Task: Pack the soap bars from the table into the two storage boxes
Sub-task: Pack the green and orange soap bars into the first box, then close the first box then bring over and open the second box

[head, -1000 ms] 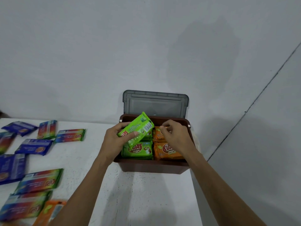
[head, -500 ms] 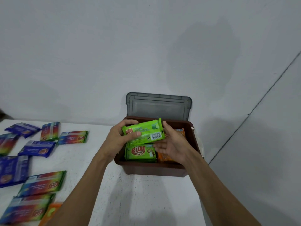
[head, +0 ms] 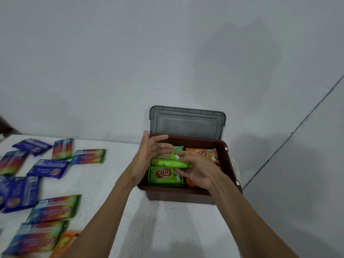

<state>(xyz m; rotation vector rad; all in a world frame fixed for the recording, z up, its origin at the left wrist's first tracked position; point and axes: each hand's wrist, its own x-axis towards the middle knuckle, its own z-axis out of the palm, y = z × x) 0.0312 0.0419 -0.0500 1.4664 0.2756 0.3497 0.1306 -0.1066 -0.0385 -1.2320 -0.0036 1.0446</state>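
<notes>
Soap bars: green and orange packs lay inside the brown storage box [head: 178, 197]; others lay loose on the white counter [head: 149, 229] to the left.
Storage box: it stood at the far right of the counter, close to the right edge, with its grey lid [head: 187, 121] standing open against the wall [head: 130, 62].
Green side of box: a green pack marked KUAT [head: 164, 175] lay flat in the near left part; a second green pack [head: 170, 163] stood on its edge just behind it; a third green pack [head: 175, 152] showed farther back, partly hidden.
Orange side of box: an orange KUAT pack [head: 203, 153] lay in the far right part; another orange pack [head: 191, 184] lay nearer, mostly covered by the right hand.
Left hand [head: 149, 155]: it hung over the box's left rim with fingers spread wide and gripped nothing; its fingertips were blurred.
Right hand [head: 197, 171]: it was open and loosely curled over the middle of the box, its fingertips at the edge-standing green pack; I could not tell whether they touched it.
Loose packs: blue packs [head: 48, 168] and rainbow-coloured packs [head: 54, 209] were scattered at the left, near to far; one orange pack [head: 64, 243] lay at the near edge.
</notes>
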